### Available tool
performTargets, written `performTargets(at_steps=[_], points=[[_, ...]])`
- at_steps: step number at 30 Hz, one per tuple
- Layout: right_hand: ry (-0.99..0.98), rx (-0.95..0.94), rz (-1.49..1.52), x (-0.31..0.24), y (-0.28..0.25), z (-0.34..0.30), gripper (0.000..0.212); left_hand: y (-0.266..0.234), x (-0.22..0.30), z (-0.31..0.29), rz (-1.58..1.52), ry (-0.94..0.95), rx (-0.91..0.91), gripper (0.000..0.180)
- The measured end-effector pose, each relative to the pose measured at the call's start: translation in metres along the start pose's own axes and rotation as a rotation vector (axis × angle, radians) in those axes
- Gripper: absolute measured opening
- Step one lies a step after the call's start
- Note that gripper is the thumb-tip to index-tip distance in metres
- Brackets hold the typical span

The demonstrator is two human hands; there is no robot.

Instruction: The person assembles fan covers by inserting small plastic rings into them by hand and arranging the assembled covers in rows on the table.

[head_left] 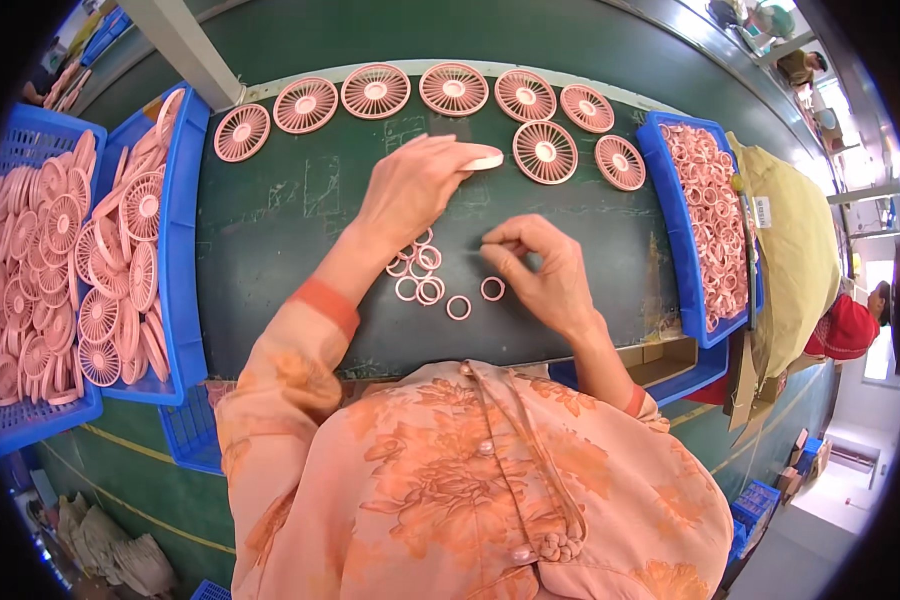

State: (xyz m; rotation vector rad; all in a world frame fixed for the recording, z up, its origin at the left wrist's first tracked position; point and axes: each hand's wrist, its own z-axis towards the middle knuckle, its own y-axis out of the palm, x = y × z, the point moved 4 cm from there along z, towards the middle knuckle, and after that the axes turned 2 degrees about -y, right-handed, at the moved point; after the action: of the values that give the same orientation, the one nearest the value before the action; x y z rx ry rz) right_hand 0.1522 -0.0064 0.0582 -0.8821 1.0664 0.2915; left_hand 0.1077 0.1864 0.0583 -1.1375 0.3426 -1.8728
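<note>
Apparently for easy reach, eight pink spoked wheels (376, 90) lie flat and apart along the far edge of the green work surface (300, 270) in the head view, two of them set slightly nearer at its far right corner. Loose pink rings (425, 272) lie at the middle of the surface, toward its near edge, likely to be handy for picking up. A blue ring crate (673, 235) flanks the right edge, a blue wheel crate (192, 220) the left. The left hand (410, 190) reaches over the middle, wrist bent, pinching a pink disc (482, 161) almost edge-on. Above the surface, the right hand (548, 275) angles inward, thumb and forefinger nearly meeting; whether they pinch anything, I cannot tell.
</note>
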Motion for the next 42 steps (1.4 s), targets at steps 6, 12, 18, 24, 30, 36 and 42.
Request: performTargets(at_steps=[6,12,18,24,30,36,42], points=[[-0.057,0.104,-0.096,0.004,-0.002,-0.011,0.017,0.02,0.0,0.004,0.225,0.011,-0.235,0.041],[-0.19,0.335,-0.552,0.016,-0.028,0.024,0.039,-0.015,0.016,-0.022,0.076,-0.095,-0.163,0.044],[-0.031,0.249,-0.71,0.042,-0.023,0.023,0.045,-0.071,0.014,-0.086,0.066,-0.338,0.027,0.037],[0.051,0.255,-0.812,0.038,-0.026,0.023,0.042,-0.108,0.008,-0.138,0.114,-0.526,0.195,0.032],[-0.043,0.354,-0.759,0.009,-0.025,0.013,0.033,-0.118,0.005,-0.146,0.139,-0.522,0.224,0.03],[0.064,-0.375,-0.279,-0.026,0.008,-0.018,0.017,-0.152,0.019,-0.151,0.309,-0.459,0.319,0.028],[0.128,-0.293,-0.192,-0.011,0.008,-0.03,0.013,-0.203,0.006,-0.139,0.424,-0.364,0.458,0.027]])
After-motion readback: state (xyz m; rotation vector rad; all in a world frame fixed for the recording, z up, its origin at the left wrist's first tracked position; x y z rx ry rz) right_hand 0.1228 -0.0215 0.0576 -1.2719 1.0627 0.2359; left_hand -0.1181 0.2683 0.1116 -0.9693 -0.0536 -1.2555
